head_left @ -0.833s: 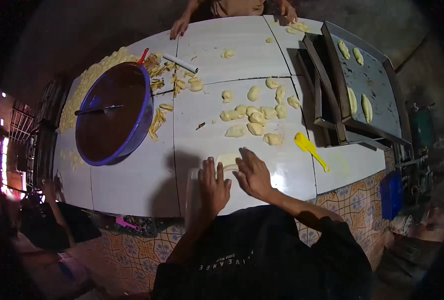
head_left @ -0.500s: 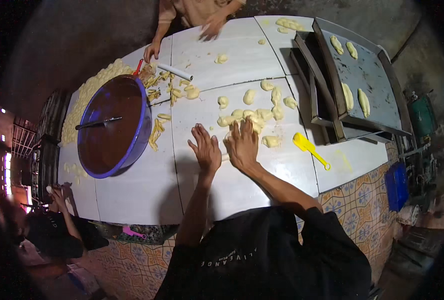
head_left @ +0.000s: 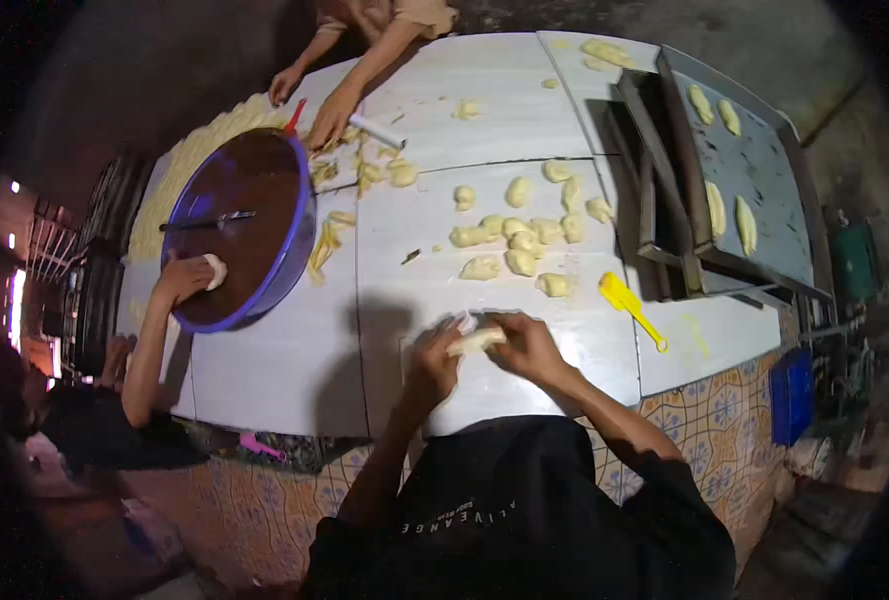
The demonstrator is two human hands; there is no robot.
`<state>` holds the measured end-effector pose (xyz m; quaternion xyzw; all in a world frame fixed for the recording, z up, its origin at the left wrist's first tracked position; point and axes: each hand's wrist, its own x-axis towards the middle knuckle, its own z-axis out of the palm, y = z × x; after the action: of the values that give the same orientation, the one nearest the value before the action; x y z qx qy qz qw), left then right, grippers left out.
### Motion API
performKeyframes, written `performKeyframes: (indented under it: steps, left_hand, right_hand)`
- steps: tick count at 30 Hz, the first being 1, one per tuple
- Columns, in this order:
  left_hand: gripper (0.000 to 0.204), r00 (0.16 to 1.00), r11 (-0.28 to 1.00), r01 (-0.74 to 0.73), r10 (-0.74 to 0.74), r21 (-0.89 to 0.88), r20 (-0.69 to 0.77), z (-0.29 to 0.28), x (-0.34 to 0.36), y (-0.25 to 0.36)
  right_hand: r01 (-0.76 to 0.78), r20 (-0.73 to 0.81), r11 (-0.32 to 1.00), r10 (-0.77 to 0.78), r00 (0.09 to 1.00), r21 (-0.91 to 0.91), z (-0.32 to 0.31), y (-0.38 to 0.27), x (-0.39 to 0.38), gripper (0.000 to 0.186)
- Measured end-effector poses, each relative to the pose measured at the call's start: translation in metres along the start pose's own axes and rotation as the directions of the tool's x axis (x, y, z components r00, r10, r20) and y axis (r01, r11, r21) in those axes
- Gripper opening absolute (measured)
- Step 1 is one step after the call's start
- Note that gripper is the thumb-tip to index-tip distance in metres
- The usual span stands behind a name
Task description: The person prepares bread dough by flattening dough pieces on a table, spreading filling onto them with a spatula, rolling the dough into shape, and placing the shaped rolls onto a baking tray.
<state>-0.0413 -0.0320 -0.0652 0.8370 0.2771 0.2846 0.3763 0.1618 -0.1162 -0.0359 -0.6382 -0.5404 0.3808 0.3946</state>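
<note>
Close to the front edge of the table, a short pale roll of dough [head_left: 475, 342] is held between my two hands. The fingers of my left hand [head_left: 432, 362] are curled around its left end. My right hand [head_left: 526, 348] pinches the other end. Beyond them several lumps of dough [head_left: 521, 262] lie in a loose cluster on the white tabletop [head_left: 434, 225]. A yellow plastic scraper [head_left: 632, 310] lies to the right of my right hand.
At left stands a large purple basin [head_left: 307, 235] of brown filling; a co-worker's hand [head_left: 189, 280] holds dough over it. Across the table another person's hand [head_left: 334, 118] is near banana-like strips [head_left: 326, 240] and a white tube [head_left: 377, 131]. Stacked metal trays [head_left: 754, 200] stand at right.
My hands have drawn back from the dough cluster toward the table's front edge and now hold a dough roll. At left, a co-worker's hand has come over the basin; the far person's hands have shifted left.
</note>
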Motion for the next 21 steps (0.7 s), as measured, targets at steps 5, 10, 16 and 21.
performKeyframes:
  steps: [5, 10, 16, 21]
  left_hand:
    - [0.057, 0.983, 0.990, 0.107, -0.120, 0.094, 0.138, -0.010, -0.106, 0.041]
    - [0.077, 0.720, 0.600, 0.676, -0.662, 0.428, -0.209, -0.023, -0.113, 0.045]
    - [0.058, 0.896, 0.669, 0.429, -0.230, 0.606, -0.380, -0.057, -0.100, -0.066]
    - [0.052, 0.817, 0.575, 0.561, -0.268, 0.596, -0.510, -0.110, -0.047, -0.097]
  right_hand:
    - [0.120, 0.450, 0.991, -0.078, 0.889, -0.066, -0.007, 0.005, -0.070, 0.049]
    - [0.209, 0.118, 0.917, -0.179, 0.977, -0.341, -0.012, 0.007, -0.028, 0.056]
    - [0.378, 0.213, 0.702, -0.315, 0.925, -0.603, 0.070, 0.056, 0.049, 0.071]
    - [0.624, 0.367, 0.749, -0.529, 0.765, -0.221, 0.107, 0.062, 0.017, 0.052]
